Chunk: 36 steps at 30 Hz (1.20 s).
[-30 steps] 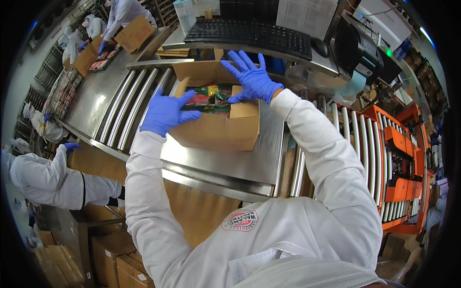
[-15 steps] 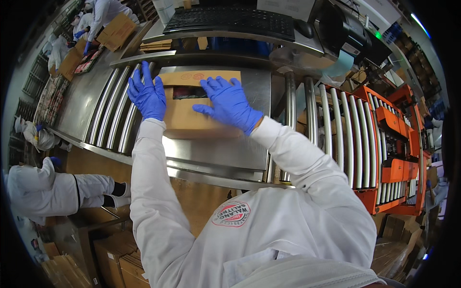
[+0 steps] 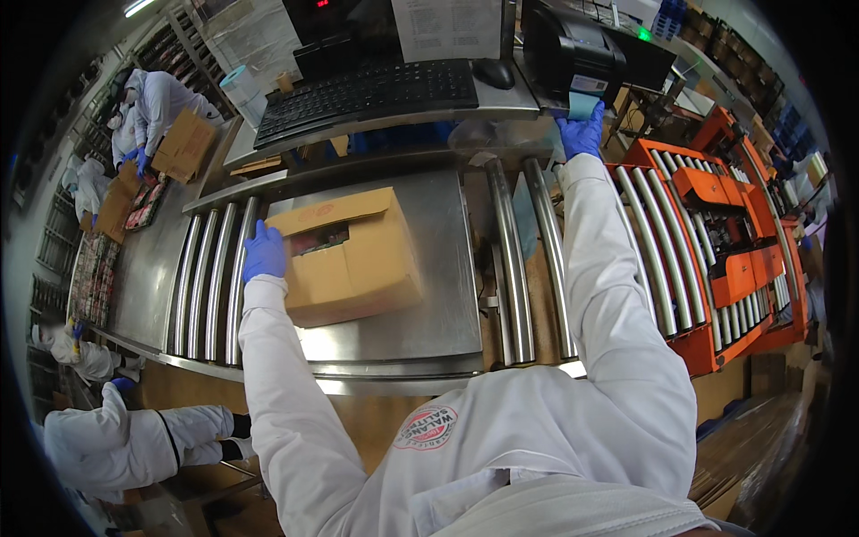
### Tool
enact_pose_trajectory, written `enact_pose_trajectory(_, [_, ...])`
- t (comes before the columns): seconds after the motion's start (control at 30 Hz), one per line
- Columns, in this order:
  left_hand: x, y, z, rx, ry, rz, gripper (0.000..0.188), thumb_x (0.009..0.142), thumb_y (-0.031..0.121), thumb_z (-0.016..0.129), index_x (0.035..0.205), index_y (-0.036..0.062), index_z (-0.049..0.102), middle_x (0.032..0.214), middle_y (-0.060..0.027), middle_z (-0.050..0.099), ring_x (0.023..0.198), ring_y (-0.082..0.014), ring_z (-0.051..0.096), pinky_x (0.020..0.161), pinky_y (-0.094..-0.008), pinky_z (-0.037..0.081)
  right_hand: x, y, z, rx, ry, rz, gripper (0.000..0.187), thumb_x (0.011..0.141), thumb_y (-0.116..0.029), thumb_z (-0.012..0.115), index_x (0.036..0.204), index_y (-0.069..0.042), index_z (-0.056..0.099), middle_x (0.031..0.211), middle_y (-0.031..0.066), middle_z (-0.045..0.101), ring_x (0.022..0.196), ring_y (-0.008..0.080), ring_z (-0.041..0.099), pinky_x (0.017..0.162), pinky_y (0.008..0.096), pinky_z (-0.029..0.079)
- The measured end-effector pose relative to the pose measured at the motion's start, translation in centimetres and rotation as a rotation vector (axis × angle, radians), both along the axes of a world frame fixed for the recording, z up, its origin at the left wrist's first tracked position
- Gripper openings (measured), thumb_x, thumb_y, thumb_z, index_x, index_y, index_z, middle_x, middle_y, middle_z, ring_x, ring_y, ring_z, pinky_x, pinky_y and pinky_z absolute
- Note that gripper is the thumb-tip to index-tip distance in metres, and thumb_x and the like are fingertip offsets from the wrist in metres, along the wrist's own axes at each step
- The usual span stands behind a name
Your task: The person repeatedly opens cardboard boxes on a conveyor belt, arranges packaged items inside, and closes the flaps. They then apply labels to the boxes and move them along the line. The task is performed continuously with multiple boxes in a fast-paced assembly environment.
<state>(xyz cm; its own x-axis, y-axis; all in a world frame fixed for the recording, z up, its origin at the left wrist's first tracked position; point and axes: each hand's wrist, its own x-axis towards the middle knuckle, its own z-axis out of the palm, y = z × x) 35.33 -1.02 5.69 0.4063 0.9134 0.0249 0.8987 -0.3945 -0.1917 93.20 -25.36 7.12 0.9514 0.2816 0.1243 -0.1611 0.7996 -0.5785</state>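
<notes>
A brown cardboard box sits slightly turned on a steel plate, its top flaps folded over. Through a gap between the flaps show dark, reddish contents that I cannot make out. My left hand, in a blue glove, holds the box at its left side, fingers bent against the edge. Far to the right, my right hand, also gloved in blue, reaches up to a black label printer. Its fingers close around a light blue label strip hanging from the printer's front.
Metal rollers flank the plate on the left, and more rollers on the right lead to an orange roller machine. A shelf behind carries a keyboard and a mouse. Co-workers in white stand at left.
My right hand has left the box top and moved right to the printer's label. My left hand has come down against the box's side. The box now sits turned, and the view has shifted.
</notes>
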Motion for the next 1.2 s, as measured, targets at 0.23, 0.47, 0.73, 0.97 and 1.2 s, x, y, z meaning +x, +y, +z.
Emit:
enact_pose_trajectory(0.23, [1.0,-0.8,-0.4,0.043,-0.538,-0.008,0.05,0.096,0.039,0.036,0.137,0.01,0.039,0.117,-0.0303,0.053,0.103,-0.0443,0.055,0.088,-0.0468,0.045,4.8,0.3,-2.4,-0.18,0.342,-0.273,0.049,0.091,-0.041,0.054,0.114,0.002,0.052,0.111,0.0165,0.056,0.089,0.0341,0.06,0.065,0.0528,0.058])
enact_pose_trajectory(0.47, [0.9,-2.0,-0.1,-0.064,-0.823,-0.023,0.045,0.096,0.033,0.043,0.133,0.0074,0.048,0.123,-0.023,0.056,0.111,-0.0344,0.055,0.093,-0.0377,0.043,3.4,-2.6,-4.2,-0.233,0.292,-0.207,0.046,0.091,-0.04,0.056,0.109,0.003,0.051,0.107,0.0173,0.055,0.082,0.033,0.06,0.054,0.0479,0.058])
enact_pose_trajectory(0.73, [2.3,-13.0,-0.8,0.098,-0.573,-0.474,0.049,0.09,0.03,0.057,0.133,0.0109,0.044,0.123,-0.0196,0.05,0.097,-0.035,0.055,0.085,-0.0398,0.046,4.8,-4.5,-1.1,-0.663,-0.057,-0.991,0.036,0.083,-0.007,0.06,0.116,0.002,0.05,0.099,0.0191,0.061,0.094,0.0284,0.059,0.084,0.0363,0.047])
enact_pose_trajectory(0.97, [17.1,-26.9,3.0,-0.368,-0.823,-0.363,0.098,0.069,0.056,0.073,0.143,0.0098,0.028,0.114,-0.0216,0.045,0.106,-0.0355,0.053,0.087,-0.0392,0.047,8.1,-4.3,10.5,-0.599,0.033,-0.281,0.089,0.072,-0.04,0.076,0.136,-0.007,0.025,0.106,0.0184,0.061,0.079,0.0256,0.065,0.076,0.0497,0.049])
enact_pose_trajectory(1.2, [25.4,-30.3,3.2,-0.47,-0.844,-0.502,0.102,0.07,0.065,0.065,0.143,0.0054,0.027,0.131,-0.0261,0.034,0.118,-0.0408,0.046,0.097,-0.0433,0.041,3.8,-3.5,15.2,-1.706,-0.903,-1.077,0.073,0.087,-0.02,0.057,0.147,-0.028,0.015,0.078,0.0129,0.064,0.063,0.0252,0.064,0.066,0.0443,0.044])
